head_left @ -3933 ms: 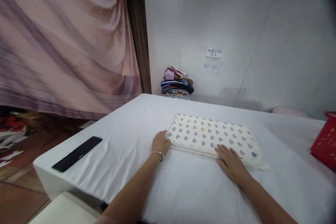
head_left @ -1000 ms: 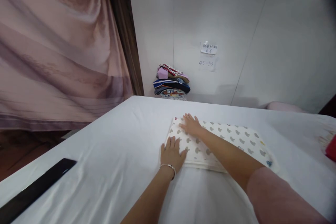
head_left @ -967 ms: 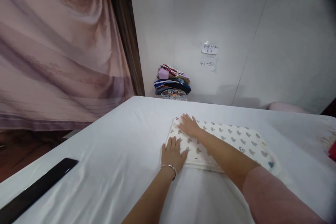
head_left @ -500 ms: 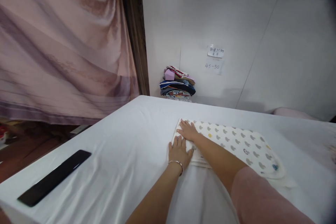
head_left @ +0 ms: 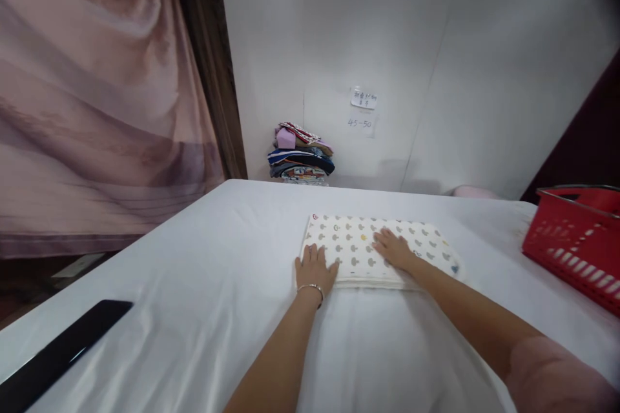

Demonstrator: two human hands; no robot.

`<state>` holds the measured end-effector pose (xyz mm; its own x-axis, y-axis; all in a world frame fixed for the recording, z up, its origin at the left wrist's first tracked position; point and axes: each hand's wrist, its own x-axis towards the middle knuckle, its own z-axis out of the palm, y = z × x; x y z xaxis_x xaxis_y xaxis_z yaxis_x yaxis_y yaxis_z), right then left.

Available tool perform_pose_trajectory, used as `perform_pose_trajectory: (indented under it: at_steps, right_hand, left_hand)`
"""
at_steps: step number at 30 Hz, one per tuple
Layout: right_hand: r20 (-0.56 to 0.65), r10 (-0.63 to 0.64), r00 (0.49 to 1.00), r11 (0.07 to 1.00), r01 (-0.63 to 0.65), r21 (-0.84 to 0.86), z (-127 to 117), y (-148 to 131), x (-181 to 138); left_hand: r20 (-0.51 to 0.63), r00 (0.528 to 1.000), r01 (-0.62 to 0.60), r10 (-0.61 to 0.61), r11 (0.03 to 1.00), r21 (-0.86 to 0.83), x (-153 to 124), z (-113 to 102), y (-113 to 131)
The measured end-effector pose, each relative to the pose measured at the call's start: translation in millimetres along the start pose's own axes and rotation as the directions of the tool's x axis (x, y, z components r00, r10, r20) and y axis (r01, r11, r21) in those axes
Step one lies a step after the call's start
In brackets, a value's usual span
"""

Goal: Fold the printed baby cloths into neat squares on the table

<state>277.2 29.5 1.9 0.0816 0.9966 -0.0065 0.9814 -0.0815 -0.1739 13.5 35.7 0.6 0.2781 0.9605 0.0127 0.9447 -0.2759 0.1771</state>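
Observation:
A folded white cloth (head_left: 346,251) with rows of grey mushroom-like prints and a few coloured ones lies flat on the white-covered bed or table. On its near left corner rests my left hand (head_left: 316,271), fingers spread, a thin bracelet at the wrist. My right hand (head_left: 393,249) lies flat with fingers apart on the middle right of the cloth. The layered edge of the folds shows along the near side. Part of the cloth's right end is hidden by my right forearm.
A long black flat object (head_left: 62,348) lies at the left on the white sheet (head_left: 232,251). A red basket (head_left: 576,239) stands at the right. Behind the far edge is a stack of folded clothes (head_left: 301,155) against the wall. A pink curtain (head_left: 97,97) hangs at the left.
My right hand has slid from the cloth's left end toward its right side. My left hand stays at the near left corner. The view has turned right, bringing the red basket into sight.

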Motion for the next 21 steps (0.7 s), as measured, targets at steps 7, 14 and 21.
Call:
perform_pose_trajectory:
  at_steps: [7,14,21]
  right_hand:
    - [-0.132,0.453,0.882,0.879,-0.417,0.231,-23.3,140.6,-102.4]
    - [-0.088,0.717,0.691,0.598,-0.547,0.586,-39.1,150.2,-143.0]
    - [0.159,0.726,0.669,0.418,-0.613,0.670,-53.3,138.4,-122.6]
  left_hand:
    - [-0.014,1.000,-0.010,0.009,1.000,-0.022,2.7,-1.6,-0.5]
    - [-0.039,0.999,-0.028,0.028,1.000,-0.001,5.1,-3.0,-0.5]
    - [-0.065,0.997,-0.047,0.045,0.998,-0.044,8.4,-4.4,-1.4]
